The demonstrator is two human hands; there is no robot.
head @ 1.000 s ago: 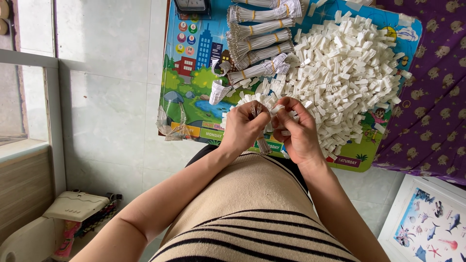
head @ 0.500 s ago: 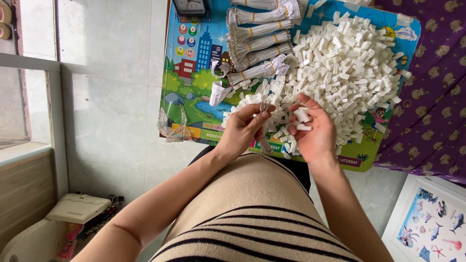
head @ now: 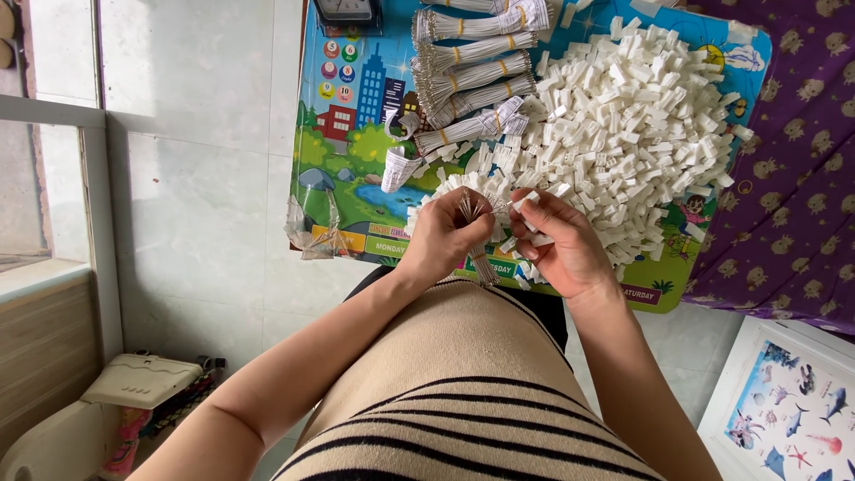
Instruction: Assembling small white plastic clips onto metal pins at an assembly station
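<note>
Wire bundle [head: 469, 212] held in left hand [head: 443, 239], beside right hand [head: 561, 245]

**Both hands raised close together over the lap**

The left hand [head: 445, 236] is curled into a loose fist, knuckles up, thumb and fingers pinched together at the top. The right hand [head: 561, 245] sits just beside it, palm turned inward, fingers bent and slightly spread. Both forearms are bare and angle inward from the elbows, wrists nearly level.
</note>
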